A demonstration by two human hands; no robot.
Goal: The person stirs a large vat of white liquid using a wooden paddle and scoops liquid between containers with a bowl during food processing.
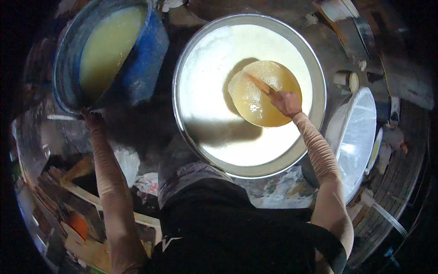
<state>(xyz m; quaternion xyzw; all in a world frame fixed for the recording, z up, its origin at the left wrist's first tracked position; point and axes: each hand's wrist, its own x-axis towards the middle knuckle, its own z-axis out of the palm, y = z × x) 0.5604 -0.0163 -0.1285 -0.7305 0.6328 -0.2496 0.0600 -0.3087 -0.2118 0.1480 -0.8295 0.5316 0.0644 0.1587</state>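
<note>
My right hand (288,104) is closed around the wooden grip of a wide round dipper (280,77). Yellowish, slightly foamy liquid (251,102) fills the dipper. It is over a large round metal basin (181,102), right of the basin's middle, and casts shadows on the smooth white contents (210,59). At the left, a tilted blue bucket (153,55) has pale yellow liquid (107,50) inside. My left hand (93,118) is at the bucket's near rim, its fingers dark but seemingly hooked on the edge.
A big translucent shallow bowl or cover (358,141) leans on its side right of the basin, close to my right arm. Wooden frame pieces (86,194) and a white plastic bag (127,164) lie at lower left. A pale tub (337,9) stands at the far right.
</note>
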